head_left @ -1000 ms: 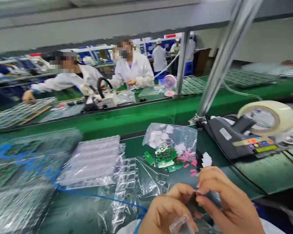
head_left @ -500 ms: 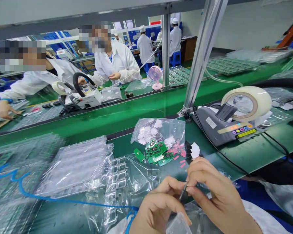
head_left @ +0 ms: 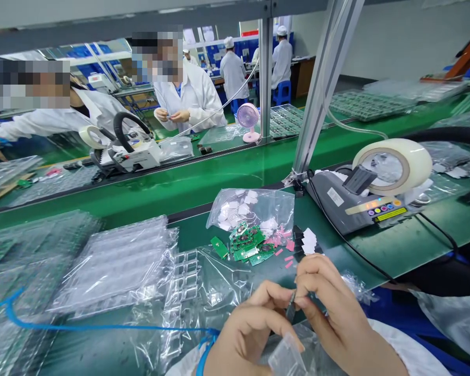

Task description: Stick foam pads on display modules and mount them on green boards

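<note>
1. The left hand (head_left: 254,329) and right hand (head_left: 332,313) meet at the near edge of the bench (head_left: 90,355).
2. Their fingers are pinched together on a small dark piece (head_left: 291,309), which sits between the two hands; it is partly covered, so it may be a thin part or a folded strip.
3. A clear plastic piece (head_left: 285,357) lies against the left hand's lower fingers.
4. A blue cord (head_left: 102,328) runs from the left wrist toward the left.
5. Beyond the hands lie green circuit boards (head_left: 245,245), pink pieces (head_left: 276,238) and a clear bag (head_left: 233,206) of white pieces.
6. To the right stands a grey tape dispenser (head_left: 332,209); to the left, a wrapped stack (head_left: 113,266).
</note>
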Demonstrator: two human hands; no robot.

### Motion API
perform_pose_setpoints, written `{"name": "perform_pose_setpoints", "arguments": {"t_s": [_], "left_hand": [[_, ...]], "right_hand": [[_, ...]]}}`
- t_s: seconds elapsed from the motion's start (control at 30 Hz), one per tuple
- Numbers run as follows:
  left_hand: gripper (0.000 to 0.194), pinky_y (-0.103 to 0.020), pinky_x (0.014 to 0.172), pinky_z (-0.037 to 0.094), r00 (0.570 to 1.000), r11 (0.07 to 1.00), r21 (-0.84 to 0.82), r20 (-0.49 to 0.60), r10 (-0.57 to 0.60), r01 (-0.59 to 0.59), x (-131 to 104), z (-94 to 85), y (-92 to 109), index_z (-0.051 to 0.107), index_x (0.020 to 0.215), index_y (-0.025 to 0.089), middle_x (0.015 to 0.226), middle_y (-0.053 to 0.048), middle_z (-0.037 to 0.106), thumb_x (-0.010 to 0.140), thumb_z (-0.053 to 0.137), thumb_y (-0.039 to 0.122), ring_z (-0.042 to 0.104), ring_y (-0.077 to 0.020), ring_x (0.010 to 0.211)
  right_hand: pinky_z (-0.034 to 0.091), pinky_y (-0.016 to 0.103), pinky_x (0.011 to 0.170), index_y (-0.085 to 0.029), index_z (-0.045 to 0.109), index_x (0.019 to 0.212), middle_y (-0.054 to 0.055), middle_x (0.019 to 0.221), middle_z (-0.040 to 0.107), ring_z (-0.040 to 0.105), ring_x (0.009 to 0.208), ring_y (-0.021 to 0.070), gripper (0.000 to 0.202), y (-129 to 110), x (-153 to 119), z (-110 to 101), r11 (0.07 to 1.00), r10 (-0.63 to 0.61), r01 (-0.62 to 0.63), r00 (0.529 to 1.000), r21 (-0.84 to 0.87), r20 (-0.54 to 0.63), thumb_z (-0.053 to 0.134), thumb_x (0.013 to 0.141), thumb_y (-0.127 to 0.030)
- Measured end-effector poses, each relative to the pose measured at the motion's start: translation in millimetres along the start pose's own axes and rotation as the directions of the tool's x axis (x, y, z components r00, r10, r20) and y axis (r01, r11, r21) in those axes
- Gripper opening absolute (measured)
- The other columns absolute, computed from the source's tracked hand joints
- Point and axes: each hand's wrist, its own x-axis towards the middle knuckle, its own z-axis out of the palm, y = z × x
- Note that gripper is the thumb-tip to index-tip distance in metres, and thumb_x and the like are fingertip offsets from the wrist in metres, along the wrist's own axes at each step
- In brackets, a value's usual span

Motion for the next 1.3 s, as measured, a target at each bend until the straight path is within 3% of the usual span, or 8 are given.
{"name": "perform_pose_setpoints", "arguments": {"t_s": [0.23, 0.33, 0.4, 0.53, 0.73, 0.9, 1.17, 1.3], "left_hand": [[0.031, -0.035, 0.090, 0.041, 0.985, 0.859, -0.502, -0.071, -0.158, 0.102, 7, 2.9, -4, 0.071, 0.081, 0.019, 0.116, -0.006, 0.057, 0.064, 0.071, 0.044, 0.051, -0.0232, 0.107], [0.032, -0.037, 0.094, 0.040, 0.985, 0.802, -0.592, -0.075, -0.154, 0.081, 8, -2.0, -8, 0.070, 0.087, 0.019, 0.119, -0.006, 0.060, 0.069, 0.067, 0.044, 0.050, -0.0223, 0.111], [0.033, -0.037, 0.096, 0.040, 0.986, 0.769, -0.632, -0.044, -0.162, 0.098, 9, -3.3, -8, 0.069, 0.089, 0.018, 0.119, -0.005, 0.060, 0.069, 0.066, 0.044, 0.050, -0.0216, 0.112], [0.032, -0.037, 0.097, 0.040, 0.984, 0.740, -0.657, 0.008, -0.181, 0.142, 13, -0.1, -8, 0.069, 0.087, 0.016, 0.119, -0.006, 0.060, 0.071, 0.065, 0.043, 0.049, -0.0220, 0.114], [0.030, -0.040, 0.096, 0.040, 0.970, 0.792, -0.584, -0.029, -0.241, 0.179, 12, 6.4, -7, 0.070, 0.082, 0.015, 0.116, -0.009, 0.057, 0.066, 0.070, 0.039, 0.046, -0.0258, 0.115], [0.030, -0.027, 0.081, 0.045, 0.968, 0.868, -0.472, -0.104, -0.229, 0.155, 10, 10.8, -7, 0.070, 0.082, 0.012, 0.089, -0.006, 0.059, 0.064, 0.073, 0.036, 0.054, -0.0168, 0.089], [0.030, -0.024, 0.081, 0.043, 0.975, 0.892, -0.433, -0.105, -0.197, 0.133, 13, 7.9, -7, 0.070, 0.084, 0.012, 0.088, -0.006, 0.060, 0.066, 0.072, 0.035, 0.055, -0.0150, 0.085], [0.030, -0.039, 0.099, 0.035, 0.981, 0.843, -0.510, 0.012, -0.191, 0.170, 19, 6.0, -7, 0.071, 0.083, 0.016, 0.114, -0.010, 0.059, 0.064, 0.073, 0.039, 0.051, -0.0256, 0.109]], "right_hand": [[0.043, 0.031, 0.075, -0.022, 0.037, 0.077, 0.003, 0.086, 0.041, 0.045, 0.085, 0.0176, 0.019, -8, -21, -17, 0.997, 0.079, -0.079, 0.997, -0.019, -0.008, 0.030, 0.094, -0.026], [0.044, 0.027, 0.064, -0.022, 0.039, 0.076, 0.003, 0.083, 0.045, 0.048, 0.077, 0.0164, 0.022, 28, -39, -21, 0.965, 0.261, -0.259, 0.963, -0.043, 0.067, 0.028, 0.094, -0.027], [0.044, 0.030, 0.065, -0.022, 0.045, 0.073, 0.003, 0.078, 0.049, 0.049, 0.073, 0.0176, 0.021, 62, -51, -16, 0.877, 0.412, -0.359, 0.904, -0.320, 0.115, 0.036, 0.091, -0.027], [0.042, 0.038, 0.063, -0.019, 0.052, 0.068, 0.007, 0.072, 0.052, 0.051, 0.070, 0.0228, 0.021, 97, -63, -7, 0.781, 0.496, -0.434, 0.868, -0.449, 0.024, 0.041, 0.085, -0.021], [0.044, 0.032, 0.086, -0.021, 0.044, 0.117, 0.008, 0.113, 0.055, 0.051, 0.106, 0.0206, 0.039, 39, -23, -33, 0.976, 0.138, -0.110, 0.981, -0.189, 0.139, 0.051, 0.086, -0.043], [0.023, 0.043, 0.101, -0.020, 0.054, 0.112, 0.003, 0.102, 0.064, 0.055, 0.098, 0.0182, 0.029, 3, 10, -29, 0.939, -0.174, 0.207, 0.975, -0.276, 0.137, 0.055, 0.086, -0.034], [0.021, 0.049, 0.100, -0.026, 0.061, 0.094, -0.003, 0.084, 0.069, 0.060, 0.084, 0.0180, 0.016, 13, 13, -28, 0.941, -0.196, 0.210, 0.977, -0.265, 0.080, 0.063, 0.080, -0.031], [0.032, 0.048, 0.097, -0.031, 0.058, 0.104, -0.001, 0.087, 0.069, 0.060, 0.086, 0.0192, 0.030, 21, 9, -35, 0.966, -0.028, 0.020, 0.999, 0.258, 0.028, 0.062, 0.079, -0.047]]}}
